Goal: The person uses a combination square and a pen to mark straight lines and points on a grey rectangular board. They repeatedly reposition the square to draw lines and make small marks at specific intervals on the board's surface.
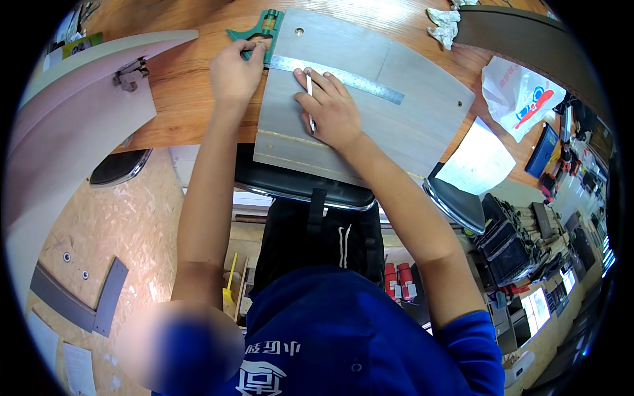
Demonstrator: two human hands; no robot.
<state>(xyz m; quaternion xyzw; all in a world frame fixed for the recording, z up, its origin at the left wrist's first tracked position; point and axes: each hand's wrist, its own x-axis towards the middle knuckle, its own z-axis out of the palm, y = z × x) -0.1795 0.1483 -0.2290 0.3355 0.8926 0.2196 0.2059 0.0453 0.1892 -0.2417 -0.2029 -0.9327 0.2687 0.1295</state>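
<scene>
A grey board [409, 129] with one curved edge lies on the wooden table. Across it runs the steel rule of a combination square [370, 86], whose green head rests against the board's left edge. My left hand [236, 74] is closed on that green head, with thumb and fingers around its lower part. My right hand [333, 112] lies on the board just below the rule, fingertips touching the rule's edge. A slim white pen [310, 99] is held between its fingers; I cannot make out which end is the writing tip.
A pale panel with a metal hinge [131, 76] stands at the left. To the right are a paper sheet [479, 158], a white plastic bag [522, 92] and a dark blue notebook-like object [543, 150]. Black stools [300, 181] stand by the table's near edge.
</scene>
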